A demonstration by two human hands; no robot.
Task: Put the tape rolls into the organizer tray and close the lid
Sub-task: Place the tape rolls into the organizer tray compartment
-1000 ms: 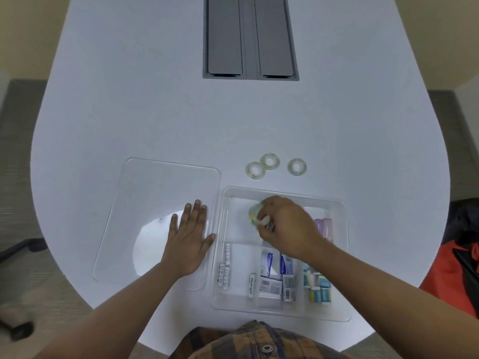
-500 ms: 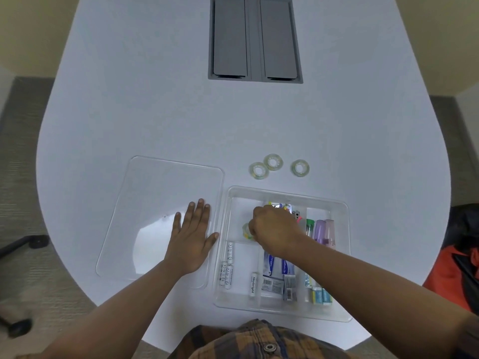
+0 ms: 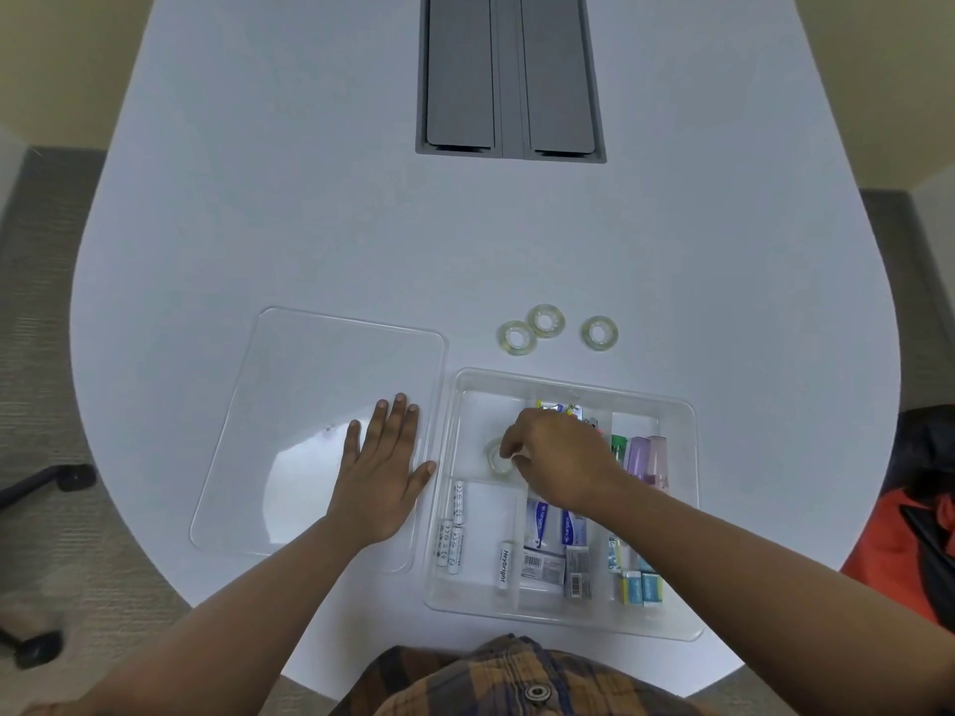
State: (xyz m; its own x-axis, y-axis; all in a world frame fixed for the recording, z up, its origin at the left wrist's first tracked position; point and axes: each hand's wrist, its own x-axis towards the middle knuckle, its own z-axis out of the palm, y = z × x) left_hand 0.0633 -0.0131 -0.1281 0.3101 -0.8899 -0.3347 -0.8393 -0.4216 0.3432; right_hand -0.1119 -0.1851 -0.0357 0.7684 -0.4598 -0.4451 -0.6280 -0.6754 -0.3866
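Observation:
A clear organizer tray (image 3: 687, 514) sits near the table's front edge. My right hand (image 3: 560, 459) reaches into its far-left compartment, fingertips pinched on a clear tape roll (image 3: 495, 458) that lies flat on the compartment floor. Three more tape rolls rest on the table just beyond the tray: the left roll (image 3: 517, 337), the middle roll (image 3: 545, 320) and the right roll (image 3: 599, 332). The clear lid (image 3: 310, 395) lies flat on the table to the left of the tray. My left hand (image 3: 382, 472) presses flat on the lid with its fingers spread.
The tray also holds batteries (image 3: 452, 534), small tubes (image 3: 540, 524), highlighters (image 3: 643, 457) and little boxes (image 3: 638, 586). A grey cable hatch (image 3: 510, 74) is set into the far table. A chair base (image 3: 46, 478) stands at the left, an orange bag (image 3: 899, 550) at the right.
My right hand has carried the tape roll down and left, from above the tray's far edge onto the floor of the far-left compartment. My left hand has stayed on the lid.

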